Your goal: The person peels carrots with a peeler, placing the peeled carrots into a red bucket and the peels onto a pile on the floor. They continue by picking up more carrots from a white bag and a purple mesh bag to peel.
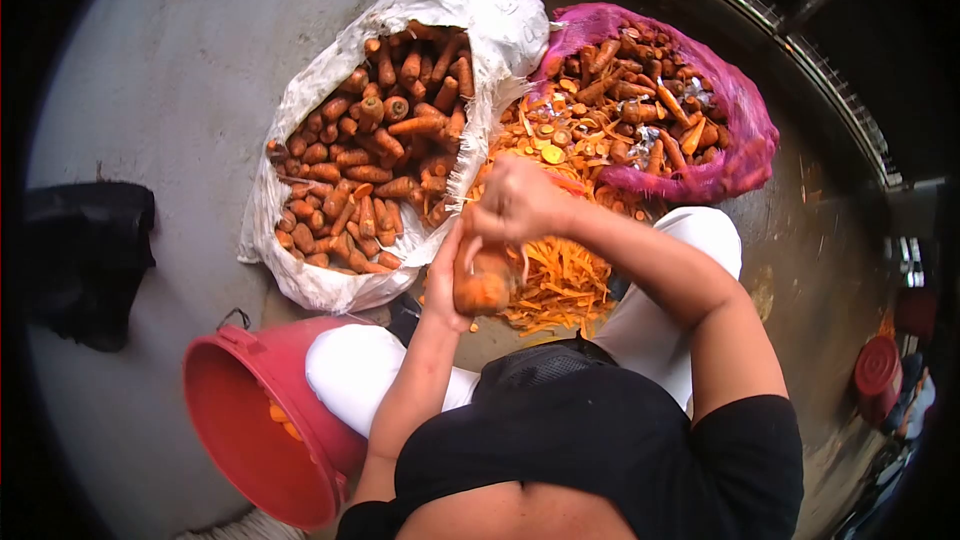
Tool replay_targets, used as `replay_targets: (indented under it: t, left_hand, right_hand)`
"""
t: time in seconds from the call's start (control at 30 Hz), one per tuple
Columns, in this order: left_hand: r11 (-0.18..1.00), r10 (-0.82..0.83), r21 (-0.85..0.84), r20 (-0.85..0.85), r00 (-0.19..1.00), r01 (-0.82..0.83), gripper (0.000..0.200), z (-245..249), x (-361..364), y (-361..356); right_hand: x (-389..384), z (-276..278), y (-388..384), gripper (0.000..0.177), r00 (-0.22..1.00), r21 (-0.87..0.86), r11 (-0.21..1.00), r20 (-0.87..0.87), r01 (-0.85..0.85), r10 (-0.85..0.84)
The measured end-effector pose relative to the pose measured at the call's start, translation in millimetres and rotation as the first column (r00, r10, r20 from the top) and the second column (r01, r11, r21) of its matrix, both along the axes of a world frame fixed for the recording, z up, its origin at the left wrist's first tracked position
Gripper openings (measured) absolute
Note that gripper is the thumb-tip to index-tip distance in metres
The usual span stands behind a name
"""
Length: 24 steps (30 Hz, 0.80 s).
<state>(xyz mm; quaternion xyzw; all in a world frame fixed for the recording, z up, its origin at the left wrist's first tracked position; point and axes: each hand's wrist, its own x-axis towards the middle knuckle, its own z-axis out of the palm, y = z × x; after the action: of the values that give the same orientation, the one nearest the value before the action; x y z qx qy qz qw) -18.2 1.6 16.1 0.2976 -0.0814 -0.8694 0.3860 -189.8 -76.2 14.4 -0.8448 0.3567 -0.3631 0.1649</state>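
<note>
My left hand (445, 278) is wrapped round a thick carrot (482, 290), its orange end toward me. Just above it, my right hand (515, 202) is closed in a fist and blurred by motion; any tool in it is too smeared to name. A thin orange-red strip shows beside that fist. Below both hands lies a heap of orange carrot peelings (560, 285) on the floor between my knees. A white woven sack (300, 120) full of unpeeled carrots (370, 155) lies open in front of my left hand.
A pink mesh sack (745, 130) holding carrots and scraps lies open at the front right, against the peelings. By my left knee, a red bucket (270, 360) is tipped, with a few orange pieces inside. Black cloth (90, 260) is at far left, a red container (877, 370) at far right.
</note>
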Motion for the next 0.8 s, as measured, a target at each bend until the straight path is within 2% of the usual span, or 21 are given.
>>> replay_targets:
  t: [0.03,0.1,0.17,0.23,0.27,0.37,0.43,0.47,0.5,0.57,0.67,0.8]
  left_hand:
    - [0.998,0.053,-0.022,0.08,0.995,-0.051,0.044,7.9,-1.0,8.8]
    - [0.996,-0.086,0.033,0.126,0.988,0.083,0.049,9.1,3.8,18.3]
    - [0.99,-0.131,-0.039,0.046,0.99,0.133,0.052,11.0,6.6,19.2]
    - [0.993,-0.112,-0.04,0.014,0.994,0.112,0.056,11.3,11.3,15.0]
    - [0.997,-0.081,0.0,0.024,0.996,0.081,0.058,10.3,13.6,13.2]
    - [0.999,0.004,0.041,0.105,0.994,-0.008,0.059,3.8,11.7,7.2]
    - [0.99,0.068,0.114,0.101,0.993,-0.08,0.057,6.7,3.7,1.9]
    - [0.998,0.01,0.067,0.032,0.999,-0.012,0.051,-1.4,7.5,-1.4]
    - [0.995,0.028,0.09,0.042,0.999,-0.032,0.05,1.6,5.2,-1.6]
    - [0.988,0.053,0.14,0.066,0.996,-0.062,0.047,9.7,-1.8,-2.4]
    - [0.979,0.039,0.196,0.076,0.996,-0.053,0.046,6.5,-4.5,-1.5]
    - [0.985,0.028,0.165,0.095,0.995,-0.043,0.046,5.0,-9.0,0.6]
  right_hand:
    - [-9.8,-4.1,-14.2,0.033,0.994,0.034,0.994,-0.044,0.103,-0.101]
    - [-51.6,-16.9,-52.6,0.033,0.913,-0.1,0.975,-0.342,0.201,-0.223]
    - [-82.7,-52.8,-75.2,0.036,0.765,-0.147,0.886,-0.455,0.44,-0.456]
    - [-79.9,-33.7,-72.1,0.039,0.673,-0.02,0.788,-0.505,0.616,-0.54]
    - [-76.2,-29.0,-72.2,0.04,0.667,-0.05,0.79,-0.505,0.611,-0.548]
    - [-56.3,1.2,-55.6,0.041,0.79,-0.042,0.846,-0.338,0.531,-0.512]
    - [-43.1,22.7,-39.8,0.041,0.902,0.2,0.892,-0.25,0.405,-0.353]
    - [-36.6,34.1,-28.0,0.036,0.94,0.211,0.927,-0.21,0.311,-0.268]
    - [-29.2,37.3,-16.6,0.032,0.965,0.066,0.973,-0.16,0.222,-0.21]
    - [-11.1,37.9,4.2,0.031,0.993,-0.122,0.986,-0.002,0.114,-0.115]
    - [0.9,46.2,24.8,0.036,0.999,-0.115,0.993,0.041,-0.032,0.036]
    - [2.1,43.9,30.1,0.036,0.996,-0.185,0.981,0.062,-0.056,0.069]
